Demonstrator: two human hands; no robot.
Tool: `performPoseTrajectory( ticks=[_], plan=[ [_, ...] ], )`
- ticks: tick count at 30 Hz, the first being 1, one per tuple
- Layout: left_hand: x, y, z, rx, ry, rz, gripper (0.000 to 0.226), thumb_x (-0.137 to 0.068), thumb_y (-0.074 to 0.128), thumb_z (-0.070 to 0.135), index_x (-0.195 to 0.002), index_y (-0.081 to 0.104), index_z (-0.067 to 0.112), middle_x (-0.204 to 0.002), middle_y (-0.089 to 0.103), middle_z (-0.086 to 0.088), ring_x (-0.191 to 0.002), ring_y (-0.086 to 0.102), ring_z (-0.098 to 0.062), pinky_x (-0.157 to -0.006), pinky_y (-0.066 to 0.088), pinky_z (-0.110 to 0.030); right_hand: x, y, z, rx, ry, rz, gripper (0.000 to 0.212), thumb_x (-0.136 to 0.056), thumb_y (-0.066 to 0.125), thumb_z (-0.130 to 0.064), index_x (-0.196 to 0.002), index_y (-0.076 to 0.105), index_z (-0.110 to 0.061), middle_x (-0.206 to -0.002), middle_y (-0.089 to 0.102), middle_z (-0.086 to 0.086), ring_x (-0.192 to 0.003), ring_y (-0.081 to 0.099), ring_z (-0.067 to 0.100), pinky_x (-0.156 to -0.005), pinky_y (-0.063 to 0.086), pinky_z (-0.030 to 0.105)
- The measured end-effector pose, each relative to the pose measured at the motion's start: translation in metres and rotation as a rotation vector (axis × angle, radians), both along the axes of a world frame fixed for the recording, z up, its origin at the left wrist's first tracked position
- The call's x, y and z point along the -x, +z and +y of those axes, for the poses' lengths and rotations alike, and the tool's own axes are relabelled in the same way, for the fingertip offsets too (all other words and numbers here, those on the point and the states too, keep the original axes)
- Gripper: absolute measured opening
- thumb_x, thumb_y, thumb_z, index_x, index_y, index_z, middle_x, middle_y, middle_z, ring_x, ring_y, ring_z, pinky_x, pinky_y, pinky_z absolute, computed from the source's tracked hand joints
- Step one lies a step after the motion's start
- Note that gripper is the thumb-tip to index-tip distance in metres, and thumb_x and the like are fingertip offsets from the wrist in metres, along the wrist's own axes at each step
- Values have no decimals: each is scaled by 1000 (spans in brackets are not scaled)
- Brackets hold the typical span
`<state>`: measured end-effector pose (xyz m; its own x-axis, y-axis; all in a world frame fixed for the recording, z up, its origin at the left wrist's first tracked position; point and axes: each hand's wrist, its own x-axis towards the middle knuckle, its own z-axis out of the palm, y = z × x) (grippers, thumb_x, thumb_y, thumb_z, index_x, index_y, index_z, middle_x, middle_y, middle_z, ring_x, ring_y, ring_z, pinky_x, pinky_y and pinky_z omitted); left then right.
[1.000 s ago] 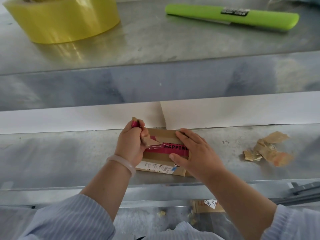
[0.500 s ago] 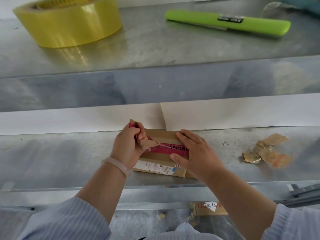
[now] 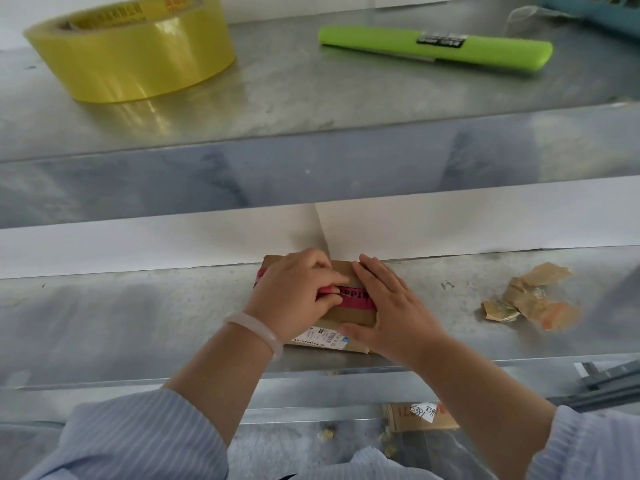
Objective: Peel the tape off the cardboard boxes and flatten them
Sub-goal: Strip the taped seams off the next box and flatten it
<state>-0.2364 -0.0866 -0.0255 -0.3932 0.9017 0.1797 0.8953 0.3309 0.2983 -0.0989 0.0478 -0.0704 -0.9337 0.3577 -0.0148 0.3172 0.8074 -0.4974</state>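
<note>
— What's the setting?

— A grey metal table (image 3: 138,317) with a raised metal shelf (image 3: 311,95) behind it and white paper (image 3: 450,226) lining the wall between them. A yellow tape roll (image 3: 135,46) and a green utility knife (image 3: 436,46) lie well apart on the shelf.

— Where's the box?

— A small cardboard box (image 3: 341,268) sits on the table, its back edge against the paper. A strip of red tape (image 3: 356,297) with dark lettering runs across its top, and a white shipping label (image 3: 320,337) is on the near side.

— And the hands?

— The left hand (image 3: 294,296), a pale bangle (image 3: 256,332) on its wrist, is curled over the left part of the box, its fingertips pinching the red tape. The right hand (image 3: 391,313) lies flat and spread on the right part, pressing the box down, thumb at the near edge.

— Anything else?

— Crumpled brown tape scraps (image 3: 530,299) lie on the table to the right, well apart from the box.
</note>
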Motion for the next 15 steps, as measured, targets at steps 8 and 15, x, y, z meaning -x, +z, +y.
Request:
performPoseTrajectory(
  ticks=[8, 15],
  plan=[
    [-2, -13, 11, -34, -97, 270, 11, -72, 76, 17, -73, 71, 27, -70, 61, 11, -66, 47, -14, -58, 34, -26, -1, -2, 4, 27, -9, -15, 100, -77, 56, -71, -154, 5, -31, -159, -3, -22, -145, 0, -1, -113, 6, 19],
    [-2, -28, 13, -69, -84, 107, 6, -86, 58, 13, -83, 60, 18, -87, 58, 6, -78, 46, -13, -76, 42, -34, 1, -1, 4, 45, -10, 1, 101, -76, 62, -67, -154, 11, -29, -159, 4, -19, -146, 6, 2, -117, 12, 24]
  ],
)
